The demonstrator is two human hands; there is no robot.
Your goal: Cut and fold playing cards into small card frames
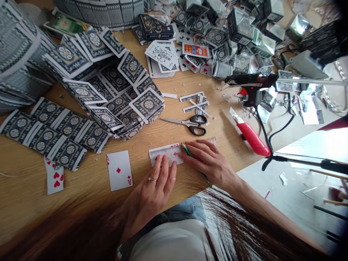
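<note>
My left hand [154, 185] lies with its fingers stretched out, pressing a clear ruler [160, 151] onto a two of diamonds playing card [174, 160] at the table's near edge. A green pencil [199, 170] is in my right hand [209, 159], its tip at the card's upper right edge. The ruler's other end shows past my right fingers. Left of my hands an ace of diamonds [119, 170] rests face up. Black-handled scissors [190, 124] lie just beyond the ruler. My fingers cover part of the two of diamonds.
A bowl-like shape of joined cards [146, 103] stands at left centre, beside joined card strips [46, 134]. A red utility knife [252, 137] and a glue gun [252, 87] are at right. Card offcuts [197, 101] lie behind the scissors; loose cards [163, 56] and boxes crowd the back.
</note>
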